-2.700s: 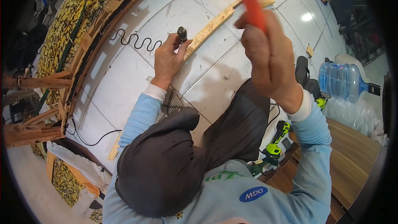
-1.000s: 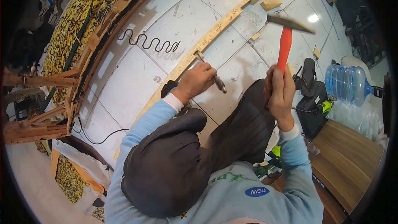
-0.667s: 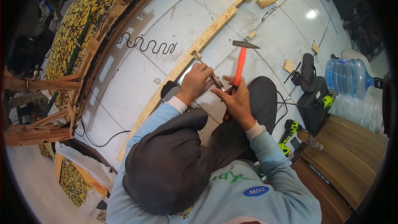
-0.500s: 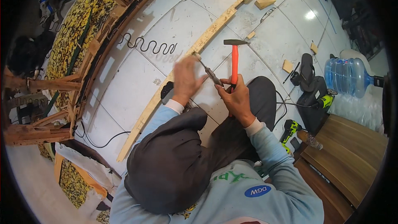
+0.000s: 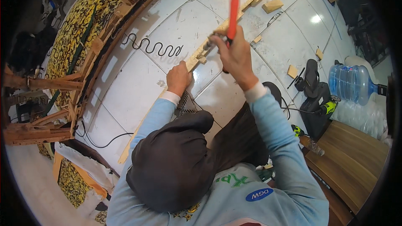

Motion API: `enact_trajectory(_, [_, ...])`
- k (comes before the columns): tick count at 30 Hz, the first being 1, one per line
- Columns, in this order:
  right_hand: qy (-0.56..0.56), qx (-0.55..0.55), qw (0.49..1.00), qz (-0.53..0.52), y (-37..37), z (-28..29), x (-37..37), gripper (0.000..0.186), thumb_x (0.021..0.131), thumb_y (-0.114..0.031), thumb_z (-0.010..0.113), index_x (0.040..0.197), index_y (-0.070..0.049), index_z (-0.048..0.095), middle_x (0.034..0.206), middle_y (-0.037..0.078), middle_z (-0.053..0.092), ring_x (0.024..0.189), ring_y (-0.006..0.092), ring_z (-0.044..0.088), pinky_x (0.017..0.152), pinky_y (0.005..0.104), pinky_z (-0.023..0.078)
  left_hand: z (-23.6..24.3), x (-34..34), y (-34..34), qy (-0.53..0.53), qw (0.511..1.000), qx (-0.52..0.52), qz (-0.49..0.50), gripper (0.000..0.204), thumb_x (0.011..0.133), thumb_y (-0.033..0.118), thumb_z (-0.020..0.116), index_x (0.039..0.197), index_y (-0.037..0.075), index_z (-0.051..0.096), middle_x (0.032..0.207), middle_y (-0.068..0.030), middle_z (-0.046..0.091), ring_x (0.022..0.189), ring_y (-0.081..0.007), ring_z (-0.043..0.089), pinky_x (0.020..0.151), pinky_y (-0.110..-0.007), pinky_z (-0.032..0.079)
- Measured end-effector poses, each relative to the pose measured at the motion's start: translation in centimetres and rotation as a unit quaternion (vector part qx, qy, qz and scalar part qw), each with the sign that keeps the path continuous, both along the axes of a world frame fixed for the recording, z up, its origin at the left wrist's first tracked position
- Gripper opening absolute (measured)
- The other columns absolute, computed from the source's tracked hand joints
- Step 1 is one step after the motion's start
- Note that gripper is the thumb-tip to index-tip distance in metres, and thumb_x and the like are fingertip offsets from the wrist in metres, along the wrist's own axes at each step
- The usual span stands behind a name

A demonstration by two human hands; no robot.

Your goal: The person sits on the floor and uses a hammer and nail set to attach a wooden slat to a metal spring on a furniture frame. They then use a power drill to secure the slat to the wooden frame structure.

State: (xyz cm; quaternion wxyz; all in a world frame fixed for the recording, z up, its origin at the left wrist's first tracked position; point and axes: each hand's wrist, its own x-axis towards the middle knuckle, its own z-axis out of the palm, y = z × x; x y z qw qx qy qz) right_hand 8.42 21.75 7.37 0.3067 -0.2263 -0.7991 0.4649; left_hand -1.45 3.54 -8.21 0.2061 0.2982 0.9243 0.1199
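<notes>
A long, pale wooden strip (image 5: 194,62) with notches lies diagonally across the floor. My left hand (image 5: 179,78) is closed around it, just below a small wooden block (image 5: 202,59) at its edge. In my right hand (image 5: 238,60) is a hammer (image 5: 233,12) with a red handle, its dark head raised over the strip's far part. A slim, chisel-like tool (image 5: 208,44), blurred, shows by the right fingertips over the strip; its exact kind is unclear.
A zigzag spring (image 5: 155,47) lies left of the strip, near a wooden furniture frame (image 5: 90,54). Offcuts (image 5: 273,6), a blue water bottle (image 5: 351,79), a green power tool (image 5: 328,104) and a brown wooden panel (image 5: 356,159) are on the right.
My right hand has moved forward and up with the hammer and slim tool, now over the strip. My left hand, blurred before, has closed on the strip.
</notes>
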Motion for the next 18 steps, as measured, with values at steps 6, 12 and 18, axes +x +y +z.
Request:
enact_trajectory(6, [-0.028,0.085,0.993,0.082,0.3,-1.9,-4.3,0.029,0.095,-0.016,0.078,0.100,-0.002,0.053,0.077,0.020,0.071,0.075,0.0401,0.072,0.065,0.0461,0.055,-0.1,-0.3,-0.6,-0.012,1.000,0.025,-0.005,0.042,0.083,0.034,0.080,0.111,0.006,0.067,0.093,-0.0230,0.076,0.090,-0.0442,0.074,0.080,-0.055,0.059])
enact_trajectory(12, [-0.036,0.042,0.988,0.142,-0.7,-3.5,-9.8,0.032,0.096,-0.023,0.079,0.103,-0.001,0.057,0.081,0.017,0.073,0.074,0.0364,0.073,0.065,0.0440,0.055,0.5,-1.5,-0.6,-0.038,0.999,-0.005,-0.004,0.045,0.085,0.040,0.077,0.115,0.008,0.069,0.100,-0.0220,0.077,0.095,-0.0438,0.074,0.085,-0.055,0.058])
enact_trajectory(18, [-0.110,0.046,0.981,0.154,-1.7,-5.5,-17.1,0.036,0.097,-0.030,0.076,0.105,0.000,0.058,0.082,0.024,0.072,0.079,0.0463,0.070,0.071,0.0526,0.053,0.9,-2.4,-0.5,-0.063,0.998,0.006,-0.001,0.048,0.086,0.041,0.077,0.113,0.003,0.068,0.100,-0.0250,0.077,0.095,-0.0428,0.075,0.085,-0.054,0.059])
